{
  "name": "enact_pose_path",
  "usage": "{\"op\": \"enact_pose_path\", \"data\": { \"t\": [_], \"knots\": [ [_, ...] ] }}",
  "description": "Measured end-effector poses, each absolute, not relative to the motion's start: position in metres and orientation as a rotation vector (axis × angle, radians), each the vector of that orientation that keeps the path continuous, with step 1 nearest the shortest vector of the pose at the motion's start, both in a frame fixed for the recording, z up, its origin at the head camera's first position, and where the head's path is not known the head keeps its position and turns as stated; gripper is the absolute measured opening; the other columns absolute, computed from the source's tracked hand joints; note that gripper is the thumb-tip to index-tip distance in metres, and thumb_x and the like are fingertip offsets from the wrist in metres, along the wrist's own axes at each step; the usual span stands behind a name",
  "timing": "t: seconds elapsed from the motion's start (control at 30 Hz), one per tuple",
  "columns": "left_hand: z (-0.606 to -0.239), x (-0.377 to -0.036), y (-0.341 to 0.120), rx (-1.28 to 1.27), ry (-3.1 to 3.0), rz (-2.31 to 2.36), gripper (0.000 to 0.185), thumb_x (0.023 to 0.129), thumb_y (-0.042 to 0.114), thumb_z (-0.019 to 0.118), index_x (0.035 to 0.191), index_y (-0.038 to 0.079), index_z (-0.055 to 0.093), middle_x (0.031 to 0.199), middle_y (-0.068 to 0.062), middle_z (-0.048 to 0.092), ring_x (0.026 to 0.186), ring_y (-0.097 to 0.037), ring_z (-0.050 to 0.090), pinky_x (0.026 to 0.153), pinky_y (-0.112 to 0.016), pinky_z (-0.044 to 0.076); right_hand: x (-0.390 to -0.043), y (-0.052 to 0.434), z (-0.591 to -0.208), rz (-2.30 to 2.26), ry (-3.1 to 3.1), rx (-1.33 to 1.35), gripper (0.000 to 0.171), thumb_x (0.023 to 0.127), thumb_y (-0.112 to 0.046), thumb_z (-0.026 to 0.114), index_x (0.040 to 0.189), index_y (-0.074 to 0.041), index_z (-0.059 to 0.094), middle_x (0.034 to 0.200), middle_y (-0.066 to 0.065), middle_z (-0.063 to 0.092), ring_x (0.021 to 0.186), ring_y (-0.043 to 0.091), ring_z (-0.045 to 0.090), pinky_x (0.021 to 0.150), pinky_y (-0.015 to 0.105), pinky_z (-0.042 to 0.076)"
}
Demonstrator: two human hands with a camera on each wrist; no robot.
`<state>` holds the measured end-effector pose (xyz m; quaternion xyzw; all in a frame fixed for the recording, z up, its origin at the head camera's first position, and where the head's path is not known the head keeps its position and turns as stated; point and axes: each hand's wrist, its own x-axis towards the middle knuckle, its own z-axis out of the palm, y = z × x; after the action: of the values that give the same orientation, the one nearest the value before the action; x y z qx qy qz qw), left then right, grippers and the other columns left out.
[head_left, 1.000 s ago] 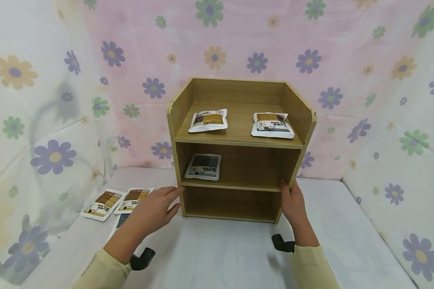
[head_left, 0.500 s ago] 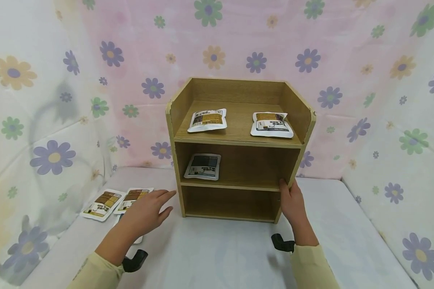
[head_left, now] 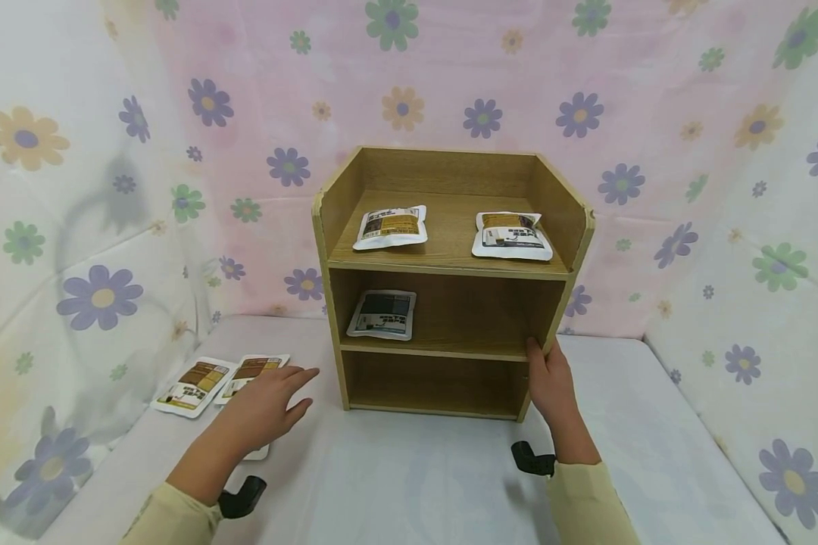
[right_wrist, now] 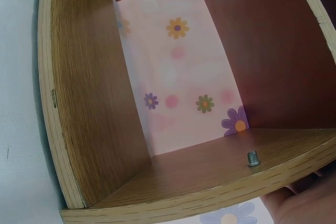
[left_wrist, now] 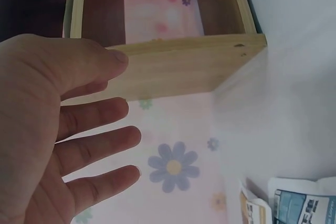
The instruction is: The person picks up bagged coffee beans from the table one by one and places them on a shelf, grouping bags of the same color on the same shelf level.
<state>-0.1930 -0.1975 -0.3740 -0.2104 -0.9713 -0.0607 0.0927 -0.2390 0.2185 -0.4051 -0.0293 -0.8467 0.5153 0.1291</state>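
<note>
A wooden three-tier shelf stands at the centre of the table. Two white-and-brown packets lie on its top tier, and a grey packet lies on the middle tier; the bottom tier is bare. My right hand grips the shelf's right side panel, thumb on the front edge; its fingers show outside the panel. My left hand hovers open with fingers spread, left of the shelf, above packets on the table.
Two brown-labelled packets lie on the table at the left, and a third is mostly hidden under my left hand. Flowered cloth walls the table on three sides. White table cover stretches in front of the shelf.
My left hand has drawn back leftward from the shelf's left side panel to above the packets on the table. The right hand and shelf have stayed put.
</note>
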Motion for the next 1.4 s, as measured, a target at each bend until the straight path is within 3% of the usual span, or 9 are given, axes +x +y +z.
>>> {"op": "enact_pose_path", "data": {
  "t": [0.97,1.4],
  "knots": [
    [-0.395,-0.187,-0.231,-0.458,-3.066,-0.239,0.047,0.086,0.025,0.071,0.129,0.008,0.061,0.128,-0.021,0.061,0.118,-0.043,0.057,0.094,-0.057,0.049,-0.240,0.219,-0.400,1.520,-2.471,-0.100,0.063,0.102,-0.052,0.026,0.154,-0.017,0.021,0.147,0.020,0.042,0.129,0.043,0.048,0.101,0.064,0.042],
    [-0.404,-0.187,-0.246,-0.391,-3.151,-0.267,0.049,0.085,0.026,0.072,0.129,0.007,0.061,0.125,-0.020,0.062,0.115,-0.041,0.059,0.091,-0.057,0.049,-0.238,0.219,-0.401,1.532,-2.466,-0.107,0.062,0.103,-0.051,0.026,0.154,-0.017,0.021,0.147,0.020,0.042,0.129,0.042,0.048,0.102,0.063,0.041]
  ]
}}
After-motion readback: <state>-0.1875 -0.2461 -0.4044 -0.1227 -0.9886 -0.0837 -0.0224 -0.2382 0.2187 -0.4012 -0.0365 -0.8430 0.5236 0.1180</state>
